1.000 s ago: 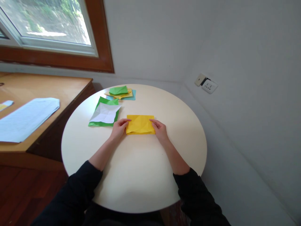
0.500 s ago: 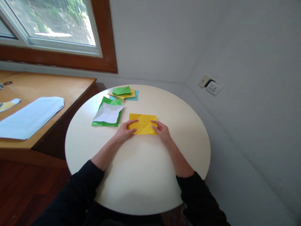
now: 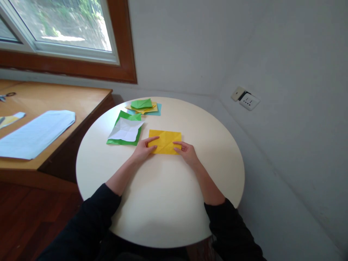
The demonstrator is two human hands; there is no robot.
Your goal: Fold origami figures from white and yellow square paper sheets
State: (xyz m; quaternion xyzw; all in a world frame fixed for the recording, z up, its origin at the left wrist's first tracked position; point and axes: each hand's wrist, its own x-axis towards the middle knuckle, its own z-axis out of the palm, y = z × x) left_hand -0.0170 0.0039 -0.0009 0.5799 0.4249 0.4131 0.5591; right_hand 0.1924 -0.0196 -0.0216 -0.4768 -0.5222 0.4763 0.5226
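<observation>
A folded sheet of yellow paper [image 3: 166,142], wider than it is deep and marked with creases, lies at the middle of the round table. My left hand [image 3: 144,148] has hold of its left edge, thumb near the front and index finger on top. At the opposite edge my right hand [image 3: 187,150] grips the paper the same way, fingertips resting on its upper face. Beyond my left hand is a white creased sheet [image 3: 125,129] on a green sheet [image 3: 112,141]. What the fingers under the paper do is hidden.
The round white table [image 3: 163,203] stands against the wall. At its back lie folded green paper [image 3: 141,104], yellow paper and blue paper [image 3: 159,110] in a pile. A wooden desk [image 3: 81,96] at left carries white papers [image 3: 40,132] and scissors [image 3: 10,94].
My right fingertips have slid slightly left over the yellow paper. Both hands keep their hold, and the view has shifted a little.
</observation>
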